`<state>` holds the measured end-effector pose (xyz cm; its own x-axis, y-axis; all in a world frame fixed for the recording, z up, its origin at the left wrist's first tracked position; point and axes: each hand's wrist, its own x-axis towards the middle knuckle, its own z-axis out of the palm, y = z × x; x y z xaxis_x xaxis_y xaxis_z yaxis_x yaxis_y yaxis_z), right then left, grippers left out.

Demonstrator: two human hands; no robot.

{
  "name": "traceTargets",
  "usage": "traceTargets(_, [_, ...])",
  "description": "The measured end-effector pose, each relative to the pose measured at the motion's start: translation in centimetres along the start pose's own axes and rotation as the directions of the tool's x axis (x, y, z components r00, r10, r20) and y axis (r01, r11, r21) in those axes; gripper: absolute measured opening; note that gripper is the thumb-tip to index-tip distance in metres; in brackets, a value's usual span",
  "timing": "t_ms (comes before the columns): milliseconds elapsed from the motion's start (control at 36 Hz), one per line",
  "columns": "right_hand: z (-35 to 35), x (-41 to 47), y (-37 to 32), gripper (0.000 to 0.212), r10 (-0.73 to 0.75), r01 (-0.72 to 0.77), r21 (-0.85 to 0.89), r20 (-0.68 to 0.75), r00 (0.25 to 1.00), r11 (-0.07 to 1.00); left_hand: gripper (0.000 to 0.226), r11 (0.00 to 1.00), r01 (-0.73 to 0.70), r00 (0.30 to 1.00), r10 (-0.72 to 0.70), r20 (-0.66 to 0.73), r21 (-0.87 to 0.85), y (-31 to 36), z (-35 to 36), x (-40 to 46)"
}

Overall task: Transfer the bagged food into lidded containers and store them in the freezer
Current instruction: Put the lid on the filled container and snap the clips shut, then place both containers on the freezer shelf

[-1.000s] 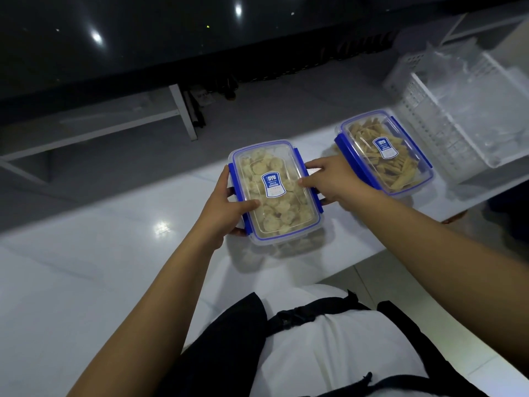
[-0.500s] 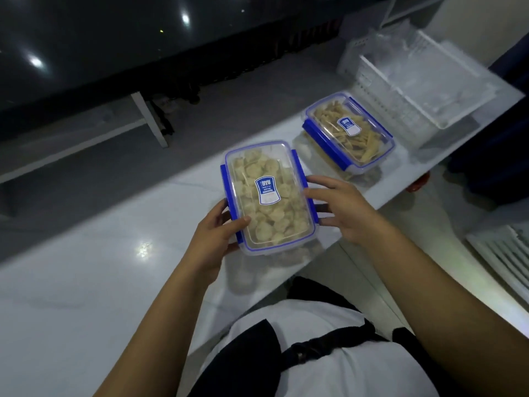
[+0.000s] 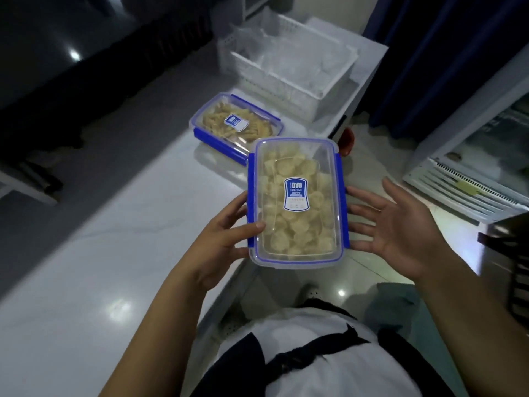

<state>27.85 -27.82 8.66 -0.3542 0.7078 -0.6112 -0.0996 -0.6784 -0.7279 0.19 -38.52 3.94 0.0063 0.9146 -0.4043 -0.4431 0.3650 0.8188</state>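
Note:
A clear lidded container (image 3: 297, 204) with blue clips, full of pale round food pieces, is held in the air past the edge of the white counter (image 3: 114, 239). My left hand (image 3: 226, 233) grips its left side, thumb on the lid. My right hand (image 3: 398, 227) has its fingers spread, the fingertips against the container's right side. A second lidded container (image 3: 237, 127) holding yellowish strips stands on the counter behind it. The freezer (image 3: 481, 156), with a glass front and a white vent grille, stands at the right.
A white slatted basket (image 3: 289, 67) holding clear plastic bags stands at the counter's far end. A dark blue curtain (image 3: 446, 53) hangs behind the freezer. A dark object (image 3: 512, 253) is at the right edge. The tiled floor lies below.
The container has been lifted off the counter and carried right toward the freezer side. My right hand has loosened from a grip to spread fingers. The view has swung right.

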Motion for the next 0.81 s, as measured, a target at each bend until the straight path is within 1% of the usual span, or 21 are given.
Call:
traceTargets(139, [-6.5, -0.1, -2.2, 0.054, -0.018, 0.021, 0.048, -0.054, 0.998, 0.999, 0.069, 0.995, 0.084, 0.99, -0.089, 0.107, 0.045, 0.4, 5.8, 4.5])
traceTargets(250, [-12.3, 0.3, -3.5, 0.055, 0.008, 0.005, 0.16, -0.08, 0.997, 0.987, 0.068, 0.986, 0.118, 0.978, -0.135, 0.158, 0.116, 0.2, 10.3, 8.9])
traceTargets(333, [-16.5, 0.6, -4.0, 0.052, 0.002, 0.016, 0.211, -0.086, 0.996, 0.977, 0.072, 0.976, 0.136, 0.961, -0.172, 0.216, 0.171, -0.6, 13.6, 12.1])
traceTargets(444, [-21.6, 1.4, -4.7, 0.045, -0.054, 0.07, 0.183, -0.088, 0.995, 0.981, 0.071, 0.969, 0.154, 0.958, -0.194, 0.21, 0.192, -1.9, 17.8, 16.3])
traceTargets(528, [-24.3, 1.8, -5.8, 0.041, -0.085, 0.098, 0.144, -0.09, 0.992, 0.985, 0.073, 0.961, 0.159, 0.963, -0.202, 0.18, 0.228, -2.4, 21.1, 19.1])
traceTargets(583, [-25.7, 2.0, -6.6, 0.047, -0.102, 0.113, 0.118, -0.095, 0.99, 0.987, 0.075, 0.953, 0.17, 0.96, -0.218, 0.178, 0.25, -2.2, 23.2, 21.0])
traceTargets(667, [-27.7, 2.7, -7.8, 0.054, -0.132, 0.147, 0.108, -0.134, 0.982, 0.983, 0.079, 0.938, 0.182, 0.942, -0.252, 0.22, 0.296, -1.5, 26.0, 24.3])
traceTargets(750, [-29.9, 4.2, -9.1, 0.048, -0.132, 0.159, 0.205, -0.139, 0.981, 0.966, 0.082, 0.917, 0.19, 0.918, -0.292, 0.267, 0.35, -0.9, 28.5, 28.4])
traceTargets(806, [-31.4, 5.4, -10.3, 0.047, -0.106, 0.152, 0.284, -0.171, 0.98, 0.947, 0.077, 0.907, 0.199, 0.904, -0.317, 0.289, 0.372, -0.6, 30.3, 31.6])
